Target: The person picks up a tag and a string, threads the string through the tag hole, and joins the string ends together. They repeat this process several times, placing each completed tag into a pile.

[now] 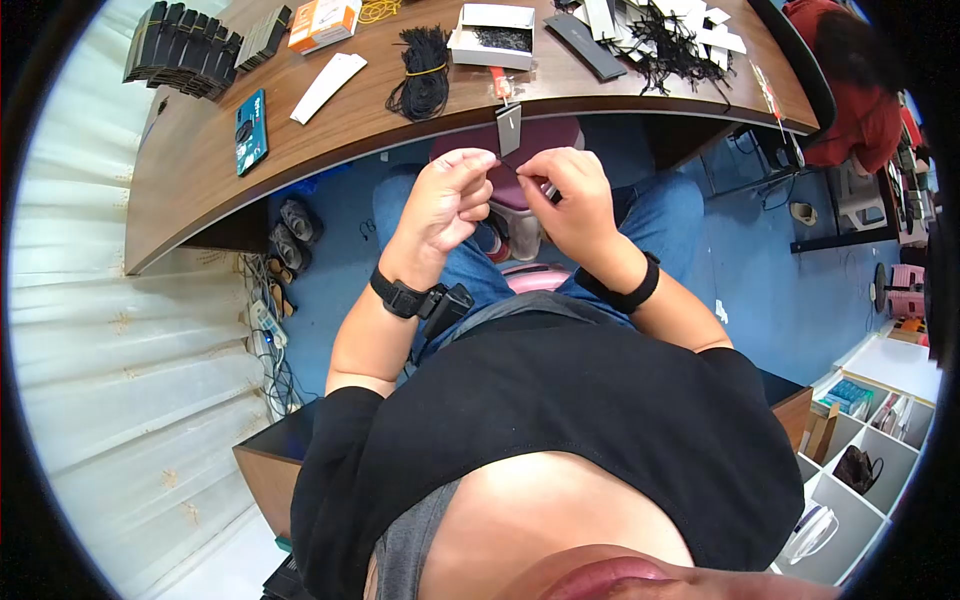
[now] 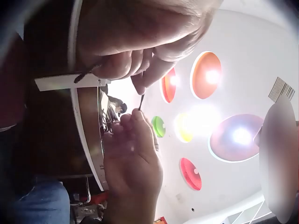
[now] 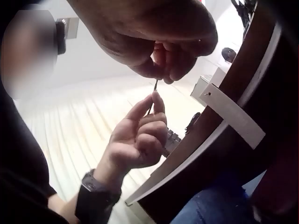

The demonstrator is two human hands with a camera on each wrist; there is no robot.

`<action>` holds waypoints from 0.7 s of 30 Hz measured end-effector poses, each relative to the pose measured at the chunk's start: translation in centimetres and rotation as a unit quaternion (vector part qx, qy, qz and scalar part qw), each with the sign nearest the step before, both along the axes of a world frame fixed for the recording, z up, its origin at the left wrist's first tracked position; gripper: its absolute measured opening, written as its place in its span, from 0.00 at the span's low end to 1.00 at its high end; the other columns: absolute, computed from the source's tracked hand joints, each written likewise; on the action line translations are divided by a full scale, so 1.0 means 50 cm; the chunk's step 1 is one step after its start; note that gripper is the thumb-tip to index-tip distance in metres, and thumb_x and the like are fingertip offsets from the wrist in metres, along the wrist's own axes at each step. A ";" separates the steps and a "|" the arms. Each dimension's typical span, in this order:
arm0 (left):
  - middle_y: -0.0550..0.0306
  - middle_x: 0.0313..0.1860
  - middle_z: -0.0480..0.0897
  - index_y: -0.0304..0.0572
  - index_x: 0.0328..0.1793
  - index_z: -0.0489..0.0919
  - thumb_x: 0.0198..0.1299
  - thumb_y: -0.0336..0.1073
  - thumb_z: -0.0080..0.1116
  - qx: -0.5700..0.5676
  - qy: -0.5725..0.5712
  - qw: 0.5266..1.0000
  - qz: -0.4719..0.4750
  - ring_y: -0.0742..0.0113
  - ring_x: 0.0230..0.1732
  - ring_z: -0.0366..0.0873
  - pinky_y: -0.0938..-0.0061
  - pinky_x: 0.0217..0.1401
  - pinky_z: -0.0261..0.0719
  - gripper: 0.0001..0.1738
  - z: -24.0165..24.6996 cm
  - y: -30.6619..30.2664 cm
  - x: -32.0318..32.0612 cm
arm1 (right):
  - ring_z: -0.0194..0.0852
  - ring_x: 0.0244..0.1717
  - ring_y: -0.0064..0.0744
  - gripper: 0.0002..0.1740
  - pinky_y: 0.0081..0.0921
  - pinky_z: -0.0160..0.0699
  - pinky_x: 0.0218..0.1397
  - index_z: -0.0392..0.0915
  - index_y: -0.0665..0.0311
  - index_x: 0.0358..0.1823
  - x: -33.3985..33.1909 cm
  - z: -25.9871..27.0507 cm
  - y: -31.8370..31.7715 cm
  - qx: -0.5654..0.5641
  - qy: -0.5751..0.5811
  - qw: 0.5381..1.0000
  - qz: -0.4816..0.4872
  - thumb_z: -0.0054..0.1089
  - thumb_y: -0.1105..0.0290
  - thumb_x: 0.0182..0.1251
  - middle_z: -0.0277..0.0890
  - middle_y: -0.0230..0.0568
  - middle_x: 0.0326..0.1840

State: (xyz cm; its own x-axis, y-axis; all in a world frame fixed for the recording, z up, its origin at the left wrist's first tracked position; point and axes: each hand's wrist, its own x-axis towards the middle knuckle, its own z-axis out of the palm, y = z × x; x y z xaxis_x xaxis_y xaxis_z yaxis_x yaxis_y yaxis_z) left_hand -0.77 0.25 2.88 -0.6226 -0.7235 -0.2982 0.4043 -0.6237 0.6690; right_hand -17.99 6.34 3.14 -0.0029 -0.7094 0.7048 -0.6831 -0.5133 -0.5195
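Thin black string (image 3: pixel 155 86) pinched by both grips, left hand (image 1: pixel 450 200), right hand (image 1: pixel 570 200), frame centre, paper tag (image 1: pixel 509 128) just above, desk (image 1: pixel 200 170) edge behind

Thin black string (image 3: pixel 153 93), white paper tag (image 3: pixel 231 114), brown wood-grain table (image 1: pixel 200 150)
A black cord bundle (image 1: pixel 425 70) is banded yellow; the cardboard box (image 1: pixel 322 22) is orange; jeans (image 1: pixel 660 215) and floor (image 1: pixel 780 280) are blue.
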 end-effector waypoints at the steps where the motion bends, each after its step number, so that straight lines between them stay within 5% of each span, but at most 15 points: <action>1: 0.75 0.13 0.60 0.37 0.39 0.78 0.63 0.34 0.55 0.021 0.027 0.999 -0.005 0.85 0.12 0.52 0.86 0.12 0.48 0.08 -0.003 -0.002 0.001 | 0.75 0.33 0.35 0.07 0.30 0.66 0.38 0.77 0.59 0.28 0.003 -0.009 -0.002 -0.001 0.003 1.000 -0.005 0.64 0.76 0.46 0.76 0.33 0.28; 4: 0.75 0.12 0.58 0.36 0.40 0.78 0.63 0.35 0.55 0.119 0.075 0.990 0.008 0.85 0.12 0.53 0.86 0.12 0.50 0.08 -0.008 -0.006 -0.004 | 0.75 0.32 0.34 0.07 0.30 0.65 0.37 0.77 0.58 0.28 0.004 -0.011 -0.006 -0.005 0.023 1.000 -0.019 0.64 0.75 0.46 0.76 0.32 0.28; 7: 0.74 0.12 0.61 0.35 0.41 0.79 0.63 0.35 0.55 -0.003 -0.018 1.000 0.007 0.85 0.12 0.53 0.86 0.12 0.49 0.10 0.000 0.005 -0.019 | 0.75 0.32 0.34 0.07 0.30 0.65 0.36 0.77 0.58 0.28 0.006 -0.004 -0.005 -0.012 0.037 0.999 -0.009 0.65 0.74 0.47 0.77 0.31 0.27; 8: 0.71 0.16 0.70 0.33 0.42 0.79 0.62 0.33 0.57 -0.063 -0.046 0.997 -0.003 0.86 0.17 0.62 0.87 0.17 0.60 0.09 -0.002 0.007 -0.015 | 0.75 0.32 0.33 0.06 0.30 0.65 0.36 0.77 0.57 0.28 0.006 -0.001 -0.006 -0.015 0.040 0.999 -0.001 0.65 0.74 0.47 0.77 0.31 0.27; 12: 0.65 0.30 0.79 0.32 0.42 0.79 0.59 0.27 0.59 -0.329 -0.226 0.913 0.079 0.83 0.32 0.72 0.86 0.36 0.72 0.07 -0.007 0.030 -0.037 | 0.76 0.31 0.35 0.04 0.30 0.68 0.35 0.80 0.59 0.27 -0.016 0.004 -0.025 -0.004 0.035 0.999 0.001 0.65 0.74 0.49 0.78 0.34 0.27; 16: 0.67 0.31 0.78 0.33 0.41 0.79 0.58 0.28 0.59 -0.343 -0.223 0.912 0.043 0.85 0.31 0.70 0.88 0.33 0.69 0.06 -0.013 0.029 -0.030 | 0.78 0.31 0.41 0.04 0.28 0.75 0.33 0.82 0.64 0.29 -0.029 0.021 -0.029 0.140 -0.075 0.982 0.098 0.65 0.75 0.50 0.78 0.41 0.28; 21: 0.68 0.29 0.77 0.36 0.38 0.78 0.56 0.27 0.60 -0.296 -0.202 0.933 -0.042 0.86 0.29 0.68 0.88 0.30 0.66 0.05 -0.001 0.013 -0.018 | 0.78 0.30 0.38 0.03 0.27 0.75 0.34 0.81 0.65 0.29 -0.037 0.026 -0.024 0.193 -0.111 0.965 0.136 0.64 0.76 0.52 0.78 0.42 0.28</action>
